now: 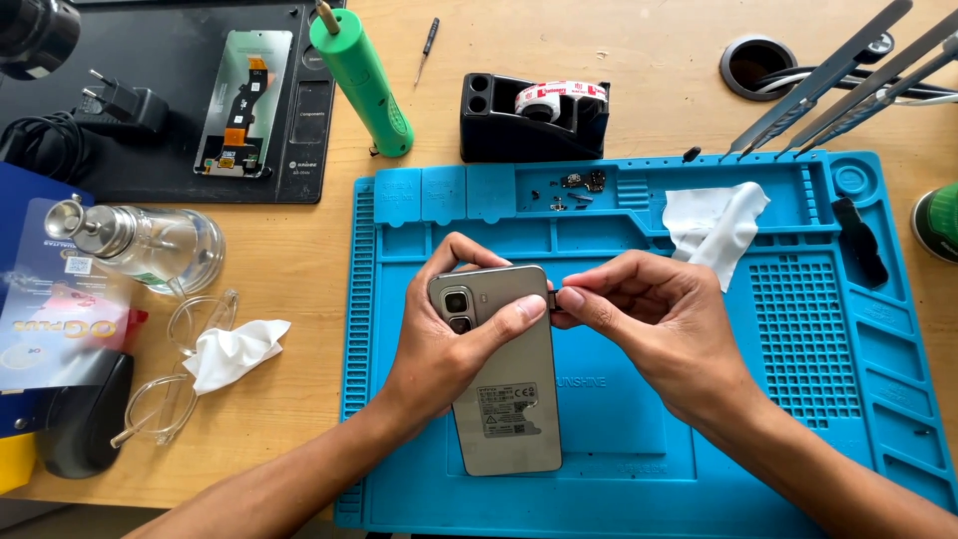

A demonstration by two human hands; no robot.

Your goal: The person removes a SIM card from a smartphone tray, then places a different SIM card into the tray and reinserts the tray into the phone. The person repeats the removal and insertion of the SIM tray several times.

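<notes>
My left hand [449, 334] is wrapped around the top end of a grey phone [499, 374], back side up, thumb laid across just under the camera bump and fingers curled behind the far edge. The phone's lower half sticks out toward me past my wrist, over the blue work mat [619, 439]. My right hand [649, 319] is pinched nearly closed, thumb and forefinger squeezing something tiny right at the phone's upper right edge; can't tell exactly what it is. Both forearms come in low from my side, angled toward each other. Beyond my right knuckles there's a white wipe [714, 225], and further back, a tape dispenser [534, 120].
</notes>
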